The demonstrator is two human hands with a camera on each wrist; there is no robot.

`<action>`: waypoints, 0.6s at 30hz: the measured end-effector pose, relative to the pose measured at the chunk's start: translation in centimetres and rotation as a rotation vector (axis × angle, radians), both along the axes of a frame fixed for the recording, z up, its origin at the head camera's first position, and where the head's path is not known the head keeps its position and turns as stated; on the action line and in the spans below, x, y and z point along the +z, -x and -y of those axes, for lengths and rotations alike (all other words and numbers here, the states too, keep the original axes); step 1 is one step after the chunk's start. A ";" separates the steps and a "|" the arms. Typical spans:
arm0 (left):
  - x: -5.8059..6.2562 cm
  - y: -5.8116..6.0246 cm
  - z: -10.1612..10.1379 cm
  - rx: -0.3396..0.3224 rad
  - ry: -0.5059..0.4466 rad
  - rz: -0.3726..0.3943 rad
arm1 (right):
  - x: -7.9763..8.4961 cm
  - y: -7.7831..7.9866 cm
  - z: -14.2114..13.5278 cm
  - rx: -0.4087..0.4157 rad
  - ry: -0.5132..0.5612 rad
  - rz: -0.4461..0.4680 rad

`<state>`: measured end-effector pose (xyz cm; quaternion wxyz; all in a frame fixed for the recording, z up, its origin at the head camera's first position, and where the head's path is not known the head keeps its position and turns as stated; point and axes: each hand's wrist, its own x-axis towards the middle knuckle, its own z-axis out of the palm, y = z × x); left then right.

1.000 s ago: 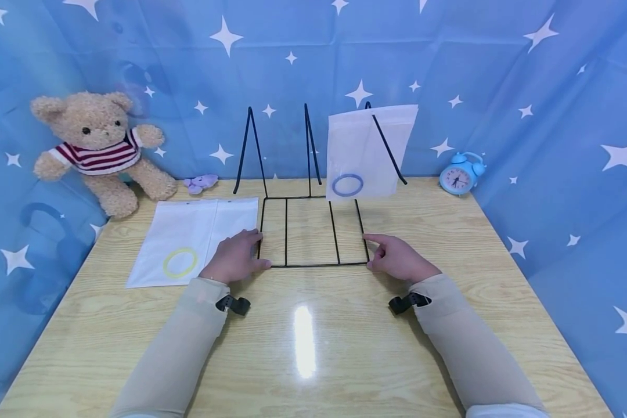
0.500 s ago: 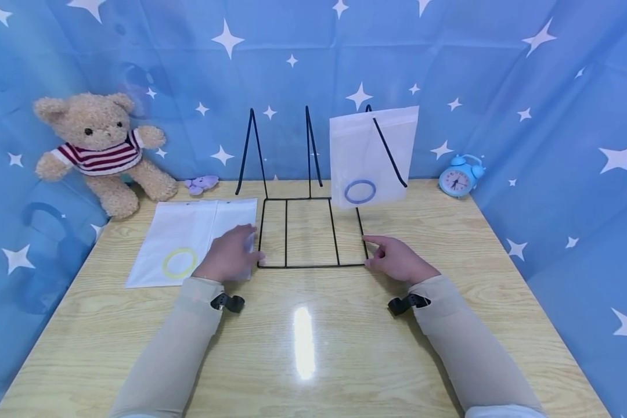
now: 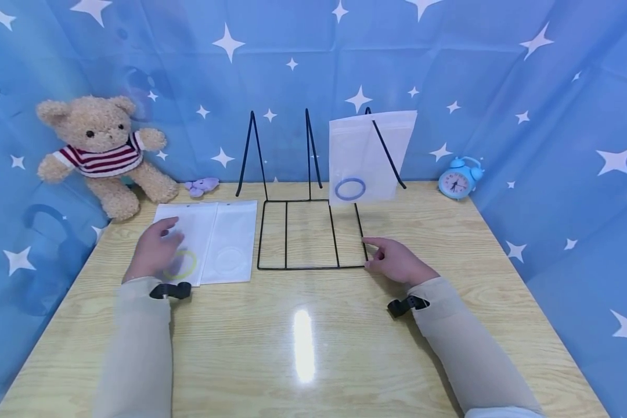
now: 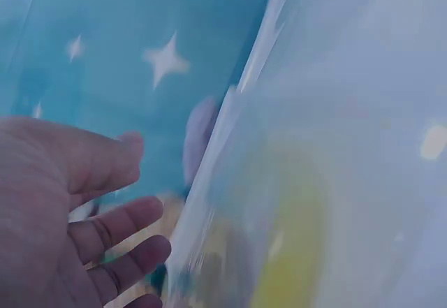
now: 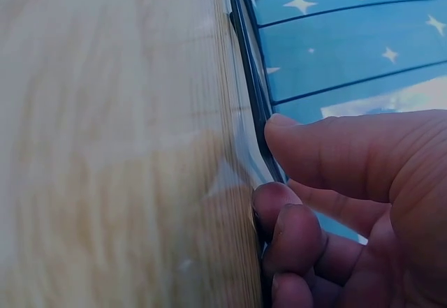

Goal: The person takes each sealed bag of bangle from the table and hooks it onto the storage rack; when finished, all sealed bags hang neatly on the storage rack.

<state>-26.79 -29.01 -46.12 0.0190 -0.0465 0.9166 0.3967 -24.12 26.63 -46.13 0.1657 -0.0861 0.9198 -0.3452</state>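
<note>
A black wire rack (image 3: 313,269) with three upright prongs lies on the table. My right hand (image 3: 394,258) holds its front right corner; in the right wrist view the thumb (image 5: 328,147) touches the wire and the other fingers curl by the table. A clear zip bag (image 3: 337,151) with a blue ring (image 3: 350,188) hangs on the right prong. My left hand (image 3: 154,247), fingers loosely spread and holding nothing, is over the left bag (image 3: 193,217), which has a yellow ring (image 3: 188,266). Beside it lies another bag (image 3: 237,220) with a pale ring (image 3: 229,260).
A teddy bear (image 3: 101,159) sits at the back left, with a small purple toy (image 3: 202,186) next to it. At the back right stands a blue alarm clock (image 3: 457,181). A starry blue curtain (image 3: 292,35) surrounds the wooden table (image 3: 240,348).
My left hand has let go of the rack's front left corner and moved left over the bag with the yellow ring. The hanging bag has swung slightly. The right hand has stayed put.
</note>
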 end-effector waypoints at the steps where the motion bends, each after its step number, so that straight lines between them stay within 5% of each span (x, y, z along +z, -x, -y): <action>1: 0.0 -0.1 0.7 0.023 -0.011 0.020 | 0.0 0.0 0.0 0.001 -0.001 -0.001; 6: 0.0 -1.0 3.8 0.077 -0.016 0.139 | 0.1 -0.1 0.1 0.002 -0.005 -0.009; 18: 0.8 -2.1 6.2 -0.010 0.099 0.309 | 0.2 -0.1 0.2 -0.002 0.004 -0.004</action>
